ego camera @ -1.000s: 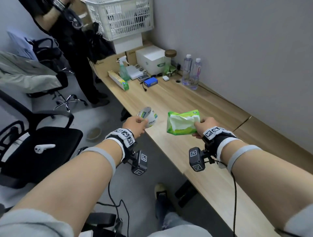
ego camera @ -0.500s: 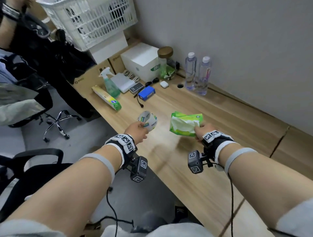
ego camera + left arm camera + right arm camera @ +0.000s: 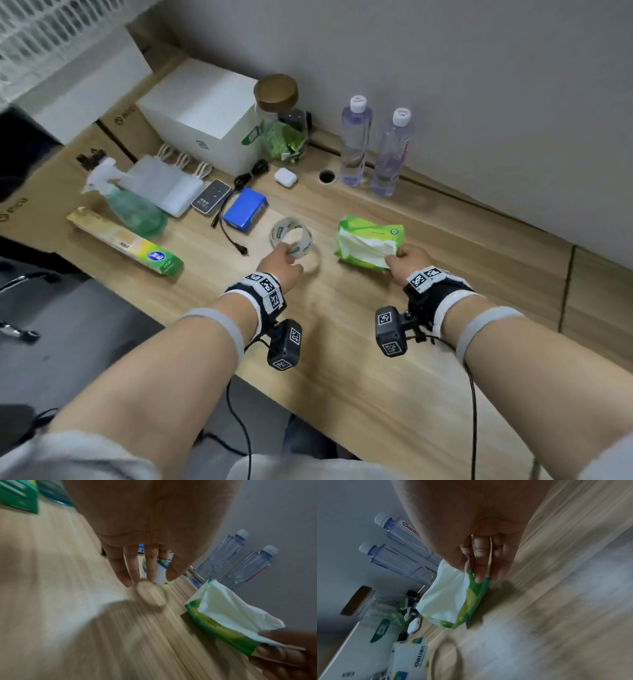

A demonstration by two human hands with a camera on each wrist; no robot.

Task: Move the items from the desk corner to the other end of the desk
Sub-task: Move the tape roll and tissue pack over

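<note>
- Head view: the left hand [image 3: 279, 269] pinches a tape roll [image 3: 291, 237] low over the wooden surface [image 3: 359, 359]. At 3 o'clock from it, the right hand [image 3: 407, 262] grips the near end of a green tissue pack [image 3: 368, 241]. Two water bottles [image 3: 373, 147] stand at 12 o'clock by the wall.
- Left wrist view: fingers [image 3: 150, 563] curl round the roll's rim; motion blur hides whether it touches the surface.
- Right wrist view: thumb and fingers [image 3: 480, 561] pinch the pack's wrapper, its far end at the surface.
</note>
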